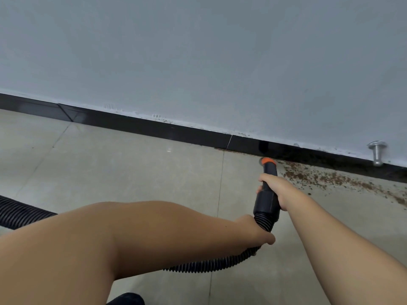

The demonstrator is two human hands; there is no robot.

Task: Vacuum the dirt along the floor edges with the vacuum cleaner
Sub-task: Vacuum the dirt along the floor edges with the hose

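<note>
Edge vacuuming partly done: clean to the left, dirt left on the right.

Right hand (274,190) grips the nozzle (267,183) at the skirting (154,126); left hand (253,230) clasps the hose (220,264); brown dirt (330,177) remains.

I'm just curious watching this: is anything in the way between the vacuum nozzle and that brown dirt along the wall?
Nothing visible. The nozzle sits at the left end of the dirt, with bare floor tile around it. The metal door stopper sticks out of the wall above the dirt, farther right.
</note>
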